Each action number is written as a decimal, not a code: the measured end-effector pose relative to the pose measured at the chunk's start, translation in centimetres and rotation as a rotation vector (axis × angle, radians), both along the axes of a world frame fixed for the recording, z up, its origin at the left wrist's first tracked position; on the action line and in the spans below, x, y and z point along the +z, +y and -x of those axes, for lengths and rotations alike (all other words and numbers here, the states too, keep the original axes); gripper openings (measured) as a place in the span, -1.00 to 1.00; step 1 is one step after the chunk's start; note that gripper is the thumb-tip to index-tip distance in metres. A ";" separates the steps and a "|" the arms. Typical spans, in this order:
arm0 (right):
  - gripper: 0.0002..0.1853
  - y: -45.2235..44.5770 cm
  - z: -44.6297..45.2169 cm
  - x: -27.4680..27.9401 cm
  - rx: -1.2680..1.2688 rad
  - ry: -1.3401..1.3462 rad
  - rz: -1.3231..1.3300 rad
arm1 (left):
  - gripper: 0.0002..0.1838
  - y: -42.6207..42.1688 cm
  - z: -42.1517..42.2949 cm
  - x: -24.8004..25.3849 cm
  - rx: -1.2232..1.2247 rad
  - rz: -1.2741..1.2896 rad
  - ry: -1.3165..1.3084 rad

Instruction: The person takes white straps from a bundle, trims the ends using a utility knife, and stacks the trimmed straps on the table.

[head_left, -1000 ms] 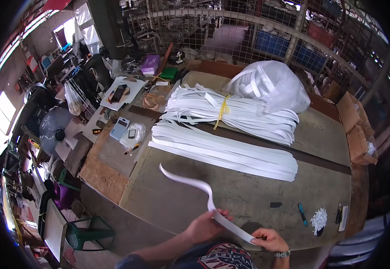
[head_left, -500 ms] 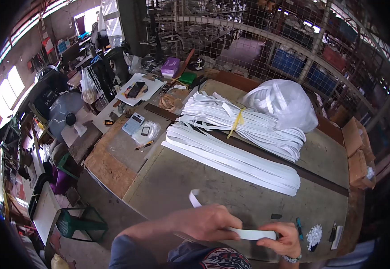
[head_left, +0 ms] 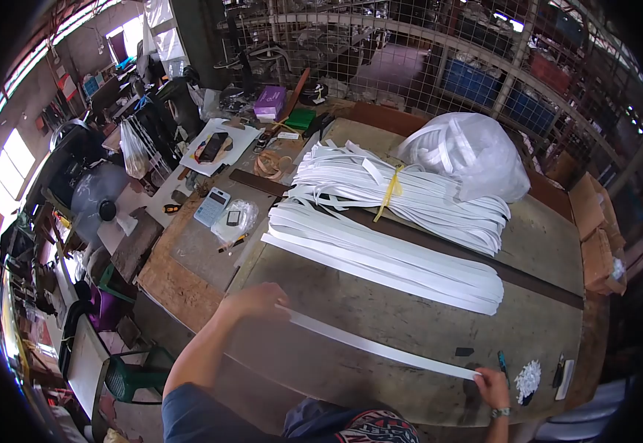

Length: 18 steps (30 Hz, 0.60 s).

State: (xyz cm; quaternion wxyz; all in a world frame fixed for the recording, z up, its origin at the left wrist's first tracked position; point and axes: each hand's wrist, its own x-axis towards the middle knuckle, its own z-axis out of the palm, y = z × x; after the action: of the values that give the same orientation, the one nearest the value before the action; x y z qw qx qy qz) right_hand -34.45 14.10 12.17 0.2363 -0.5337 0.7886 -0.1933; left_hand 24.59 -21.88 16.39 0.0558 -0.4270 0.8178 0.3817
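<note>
A single white strip (head_left: 380, 347) stretches nearly straight over the near part of the table. My left hand (head_left: 258, 301) is closed on its left end, slightly blurred. The right end is pinched by my right hand (head_left: 493, 387), near a small dark piece (head_left: 464, 352) on the tabletop. Beyond the strip lies a flat stack of white strips (head_left: 388, 258). Behind that is a larger bundle of white strips (head_left: 425, 203) with a yellow tie (head_left: 390, 193) around it.
A clear plastic bag (head_left: 473, 159) with white strips stands behind the bundle. At the right are a teal cutter (head_left: 503, 365), a pile of white bits (head_left: 528, 378) and cardboard boxes (head_left: 598, 229). A calculator (head_left: 212, 207) lies left; a green stool (head_left: 133, 376) stands below.
My hands were close together on the strip and have moved far apart, the left one leftward and away from my body. The strip, curved before, is now stretched out between them.
</note>
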 end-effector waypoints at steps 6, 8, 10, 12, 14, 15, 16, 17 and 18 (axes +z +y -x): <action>-0.83 -4.6 0.3 -7.8 -0.072 0.118 0.042 | -0.48 -4.3 -3.2 -9.0 0.152 0.203 -0.177; -0.83 -6.1 0.9 -9.2 -0.107 0.179 0.164 | -0.46 -4.8 -3.2 -9.0 0.237 0.188 -0.171; -0.82 -7.6 2.0 -10.5 -0.149 0.190 0.243 | -0.48 -4.8 -3.9 -8.9 0.348 0.196 -0.156; -0.82 -7.7 1.9 -9.6 -0.131 0.111 0.157 | -0.46 -4.0 -4.5 -9.4 0.339 0.382 -0.144; -0.82 -7.1 2.3 -8.9 -0.109 0.033 0.080 | -0.44 -2.3 -4.5 -10.1 0.393 0.519 -0.082; -0.81 -6.8 2.1 -8.2 -0.088 0.094 0.083 | -0.44 -1.0 -4.1 -10.1 0.450 0.564 -0.028; -0.80 -6.4 1.7 -7.5 -0.067 0.154 0.084 | -0.43 0.0 -3.9 -10.5 0.506 0.607 0.024; -0.79 -5.9 1.2 -7.0 -0.049 0.213 0.085 | -0.41 0.9 -3.8 -11.3 0.511 0.660 0.019; -0.79 -5.5 0.8 -6.7 -0.037 0.234 0.094 | -0.40 1.7 -3.8 -12.1 0.512 0.714 0.015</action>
State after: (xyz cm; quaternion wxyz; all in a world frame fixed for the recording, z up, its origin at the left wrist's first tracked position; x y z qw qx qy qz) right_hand -35.23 8.63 5.45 0.1137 -0.5483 0.8106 -0.1710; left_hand 28.35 -20.20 4.30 -0.1974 -0.6058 0.7666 0.0797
